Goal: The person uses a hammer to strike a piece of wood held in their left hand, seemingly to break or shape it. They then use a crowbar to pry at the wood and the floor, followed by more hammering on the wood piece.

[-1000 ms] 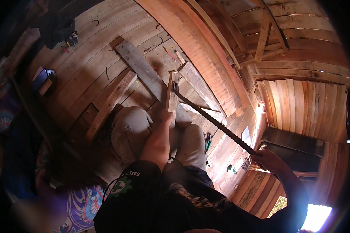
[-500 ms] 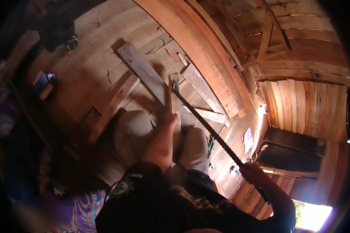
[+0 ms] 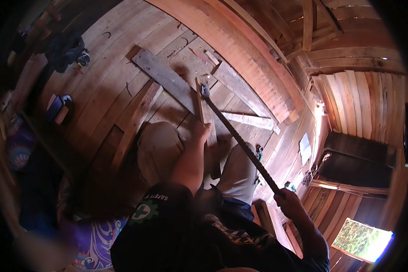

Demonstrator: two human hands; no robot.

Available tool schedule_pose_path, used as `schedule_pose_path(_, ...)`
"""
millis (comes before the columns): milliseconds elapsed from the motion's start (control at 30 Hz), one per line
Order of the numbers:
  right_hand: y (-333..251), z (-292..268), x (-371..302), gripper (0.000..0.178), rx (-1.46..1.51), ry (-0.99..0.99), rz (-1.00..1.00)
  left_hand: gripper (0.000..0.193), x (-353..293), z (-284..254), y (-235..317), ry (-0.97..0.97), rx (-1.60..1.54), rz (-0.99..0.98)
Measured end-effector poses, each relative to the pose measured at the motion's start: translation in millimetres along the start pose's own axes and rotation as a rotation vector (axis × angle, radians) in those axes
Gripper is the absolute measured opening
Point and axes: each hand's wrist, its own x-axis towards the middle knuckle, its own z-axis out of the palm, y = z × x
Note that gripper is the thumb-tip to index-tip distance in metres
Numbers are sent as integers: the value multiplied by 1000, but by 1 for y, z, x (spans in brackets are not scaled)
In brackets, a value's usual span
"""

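Ribbed bar [image 3: 242,143], long and dark, slanted between the right hand [image 3: 289,203] and the far end of a narrow wooden strip [image 3: 204,108]; the right hand was clenched around the bar's near end, well out to the person's right; the left hand [image 3: 201,131] was wrapped around the strip, between the knees, a little below the bar's metal head [image 3: 205,90]; that head lay over the strip's upper part and seemed to touch it, though the exact contact was too small to tell.

The person sat low in beige trousers [image 3: 161,145] and a black shirt [image 3: 167,235]; just beyond the left hand lay a grey board [image 3: 161,75], set at a slant on the plank floor [image 3: 93,75]; a brown timber [image 3: 138,120] lay left of it, running down beside the left knee; to the right of the strip lay a pale board [image 3: 240,86] and a thinner light piece [image 3: 249,120], their right ends near each other.

Farther out, a broad reddish beam [image 3: 231,54] crossed the upper part of the view; a white sheet [image 3: 305,148] lay near the right wall; a purple patterned cloth [image 3: 95,242] showed at lower left; upright boards [image 3: 358,106] and a bright opening [image 3: 362,240] stood at the right.
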Motion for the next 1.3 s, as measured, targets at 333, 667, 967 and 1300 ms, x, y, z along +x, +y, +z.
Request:
schedule_pose_path(333, -17, 27, 0, 25, 133, -34, 245, 48, 8, 1, -17, -38, -15, -56)
schedule_pose_path(667, -20, 78, -6, 26, 212, 12, 327, 46, -13, -14, 12, -1, 51, 8)
schedule_pose_path(967, 3, 132, -3, 24, 183, 137, 332, 72, -12, -6, 12, -93, 85, -32)
schedule_pose_path(1300, -5, 122, 4, 27, 252, 23, 289, 48, 8, -9, -22, 258, 18, 126)
